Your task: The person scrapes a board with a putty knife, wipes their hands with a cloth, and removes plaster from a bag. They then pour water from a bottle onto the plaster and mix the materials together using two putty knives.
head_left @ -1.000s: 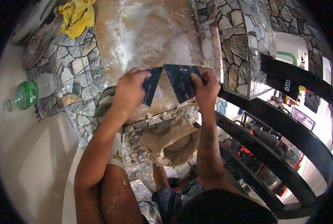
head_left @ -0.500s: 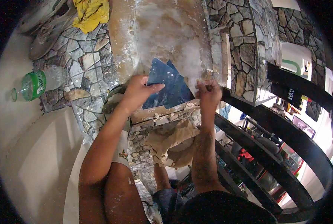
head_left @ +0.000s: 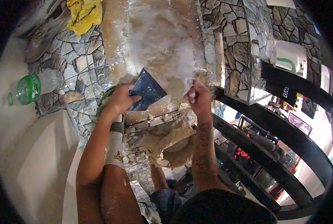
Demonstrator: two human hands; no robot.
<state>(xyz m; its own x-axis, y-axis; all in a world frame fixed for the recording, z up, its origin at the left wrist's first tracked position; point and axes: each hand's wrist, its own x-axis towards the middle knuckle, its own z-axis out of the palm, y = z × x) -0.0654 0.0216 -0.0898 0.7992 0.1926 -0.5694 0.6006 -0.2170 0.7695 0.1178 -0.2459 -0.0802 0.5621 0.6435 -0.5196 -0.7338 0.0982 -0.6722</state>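
Note:
My left hand (head_left: 118,100) grips a dark blue sheet (head_left: 148,91) that looks like sandpaper, thumb on top and fingers underneath. White specks dot its surface, and it shows as a pointed, roughly triangular shape. Beneath it lies a worn brown board (head_left: 116,41) smeared with white powder. To the right, my right hand (head_left: 200,99) is apart from the sheet, held over the board's near right edge. Its fingers are curled together; whatever they may hold is too small to make out.
Left stands a clear plastic bottle with a green label (head_left: 29,89). A yellow cloth (head_left: 85,15) lies at the upper left. Below the board is a crumpled tan bag (head_left: 170,143). Black slats (head_left: 274,119) run along the right, beside a stone-patterned block (head_left: 238,56).
The blue sheet has shifted left with my left hand and now shows as one smaller triangle instead of two overlapping corners. My right hand has come away from it.

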